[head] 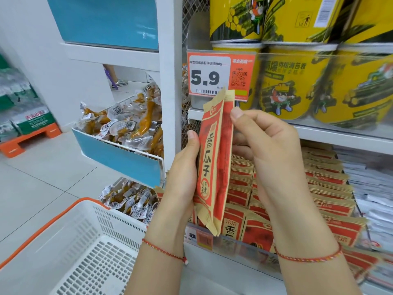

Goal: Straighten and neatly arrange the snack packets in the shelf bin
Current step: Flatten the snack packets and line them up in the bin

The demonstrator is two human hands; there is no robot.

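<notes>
Head view: two long red-and-tan paper snack packets (214,158) are held upright above the shelf bin (244,248) of matching packets, long axis vertical, printed face leftward. The left hand (182,173) grips their left edge; the right hand (268,158) pinches the right edge near the top. Judged light, crinkly and pliable; best held by the side edges.

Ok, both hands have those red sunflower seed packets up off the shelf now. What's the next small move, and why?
Probably lower the held packets upright into the front of the shelf bin. The left hand and right hand hold them edge to edge above it, seemingly squared, and the packets in the bin stand in rows.
</notes>
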